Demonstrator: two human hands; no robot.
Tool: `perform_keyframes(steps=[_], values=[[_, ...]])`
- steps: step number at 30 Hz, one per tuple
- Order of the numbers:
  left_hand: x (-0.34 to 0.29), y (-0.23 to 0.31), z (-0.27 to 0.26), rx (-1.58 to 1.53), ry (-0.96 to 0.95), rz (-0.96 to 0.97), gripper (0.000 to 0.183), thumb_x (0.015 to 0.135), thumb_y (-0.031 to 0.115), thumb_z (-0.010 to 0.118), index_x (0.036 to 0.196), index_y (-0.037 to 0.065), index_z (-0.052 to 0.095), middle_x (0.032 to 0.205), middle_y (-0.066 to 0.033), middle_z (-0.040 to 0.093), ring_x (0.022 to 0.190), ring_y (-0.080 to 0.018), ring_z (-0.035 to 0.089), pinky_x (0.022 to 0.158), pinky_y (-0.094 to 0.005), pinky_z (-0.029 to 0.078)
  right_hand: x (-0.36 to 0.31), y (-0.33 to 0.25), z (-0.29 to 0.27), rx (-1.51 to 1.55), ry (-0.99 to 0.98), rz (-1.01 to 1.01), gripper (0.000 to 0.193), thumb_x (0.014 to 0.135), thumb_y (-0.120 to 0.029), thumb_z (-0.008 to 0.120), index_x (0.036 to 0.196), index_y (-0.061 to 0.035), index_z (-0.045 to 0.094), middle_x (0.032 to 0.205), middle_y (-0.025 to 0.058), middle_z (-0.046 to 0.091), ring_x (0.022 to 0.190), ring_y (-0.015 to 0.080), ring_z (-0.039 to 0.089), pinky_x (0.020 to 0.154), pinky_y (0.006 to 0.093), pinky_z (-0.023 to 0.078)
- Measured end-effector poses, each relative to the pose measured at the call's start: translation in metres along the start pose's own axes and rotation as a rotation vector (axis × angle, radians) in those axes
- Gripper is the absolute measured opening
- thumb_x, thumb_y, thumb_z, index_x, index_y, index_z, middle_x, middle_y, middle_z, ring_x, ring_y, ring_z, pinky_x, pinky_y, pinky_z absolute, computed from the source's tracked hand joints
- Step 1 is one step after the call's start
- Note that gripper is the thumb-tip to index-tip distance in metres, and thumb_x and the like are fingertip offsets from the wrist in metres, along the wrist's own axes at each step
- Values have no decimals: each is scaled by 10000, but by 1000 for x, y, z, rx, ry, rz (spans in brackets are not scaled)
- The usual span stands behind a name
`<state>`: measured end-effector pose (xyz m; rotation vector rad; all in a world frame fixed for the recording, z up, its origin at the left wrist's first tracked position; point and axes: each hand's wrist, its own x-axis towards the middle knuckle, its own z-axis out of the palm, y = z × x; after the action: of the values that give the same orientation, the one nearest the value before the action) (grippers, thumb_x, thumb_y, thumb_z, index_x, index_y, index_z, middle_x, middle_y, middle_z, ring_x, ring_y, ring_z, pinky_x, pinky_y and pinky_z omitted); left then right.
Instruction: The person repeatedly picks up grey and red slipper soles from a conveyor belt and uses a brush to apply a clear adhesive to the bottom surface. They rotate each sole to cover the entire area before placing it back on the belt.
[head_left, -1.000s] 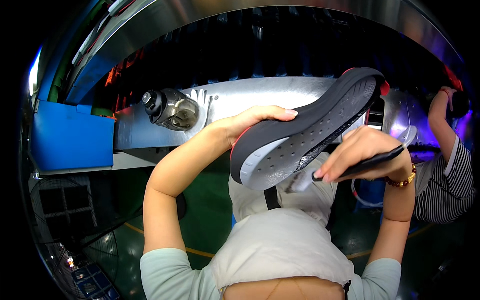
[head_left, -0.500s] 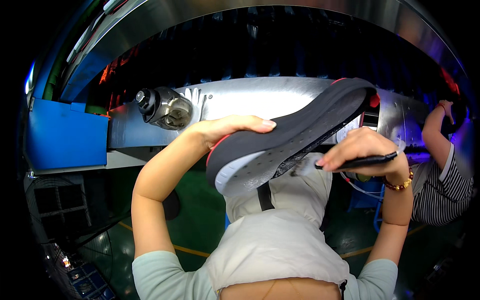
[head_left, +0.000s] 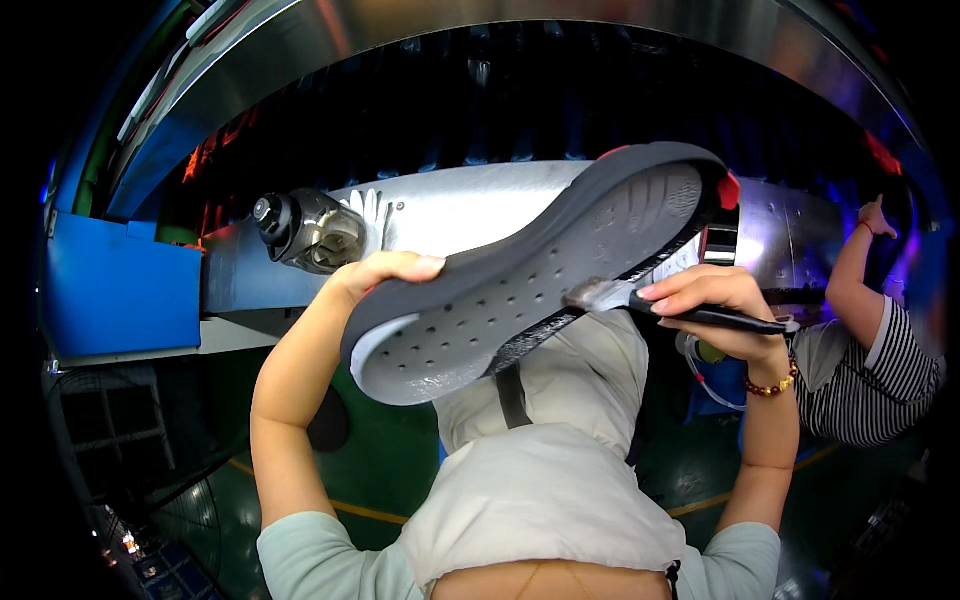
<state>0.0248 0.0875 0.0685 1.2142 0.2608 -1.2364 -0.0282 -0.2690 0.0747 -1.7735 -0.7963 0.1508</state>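
A large shoe sole (head_left: 500, 310), dark grey with a black rim and red touches, is held up at a slant before me. Its hollow inner face, dotted with small holes, is turned toward me, and wet shine shows near the heel and along the lower edge. My left hand (head_left: 385, 272) grips the rim at the left end, thumb on top; the other fingers are hidden behind it. In my right hand (head_left: 715, 305) is a black-handled brush (head_left: 605, 294), pinched near its bristles. The bristle tips touch the sole's inner face around the middle.
Behind the sole runs a metal bench (head_left: 470, 200). A dark-lidded clear bottle (head_left: 315, 232) and white gloves (head_left: 372, 215) lie on its left. A blue box (head_left: 125, 285) stands far left. At the right, a co-worker in a striped top (head_left: 865, 385) reaches forward.
The sole has tilted so its inner face shows more fully, and it has shifted left. My right hand has brought the brush from the lower edge up onto the inner face.
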Motion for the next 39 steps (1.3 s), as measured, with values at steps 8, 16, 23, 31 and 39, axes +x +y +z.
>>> perform_keyframes(steps=[8, 16, 23, 31, 39], values=[[-7, -6, -13, -69, -52, -59, 492, 687, 250, 604, 1106, 3, 525, 1031, -133, 565, 913, -193, 540, 820, -294, 417, 6, -9, -17, -205, -83, -30, 159, 670, -16, 660, 826, -45, 641, 897, 92, 645, 778, 197, 627, 692, 270, 478], [6, 3, 16, 26, 162, 105, 532, 703, 313, 643, 1117, 4, 518, 1048, -127, 567, 904, -192, 554, 831, -293, 420, 15, -13, -4, 234, -29, 205, 229, 688, -80, 669, 898, 7, 642, 830, 122, 651, 743, 149, 629, 689, 214, 483], [34, 16, 58, -10, -15, 214, 480, 778, 354, 549, 1098, -2, 506, 1000, -154, 571, 863, -210, 567, 772, -314, 453, 74, -28, 47, 283, 188, 481, 208, 795, -124, 579, 661, 35, 563, 583, 28, 549, 518, 68, 560, 469, 172, 439], [48, 7, 44, 52, 28, 232, 517, 805, 396, 506, 1126, -8, 475, 1005, -146, 566, 840, -192, 571, 737, -293, 467, 91, 1, 49, 232, 348, 440, 275, 803, -176, 567, 611, 18, 535, 516, 38, 525, 418, 80, 528, 388, 177, 426], [65, -11, 33, -250, -82, 325, 439, 845, 312, 448, 1148, -5, 466, 1047, -147, 563, 926, -216, 568, 818, -327, 459, 87, 63, 24, 126, 868, 337, 270, 794, -237, 596, 697, 15, 583, 572, 47, 567, 530, 98, 578, 509, 199, 455]])
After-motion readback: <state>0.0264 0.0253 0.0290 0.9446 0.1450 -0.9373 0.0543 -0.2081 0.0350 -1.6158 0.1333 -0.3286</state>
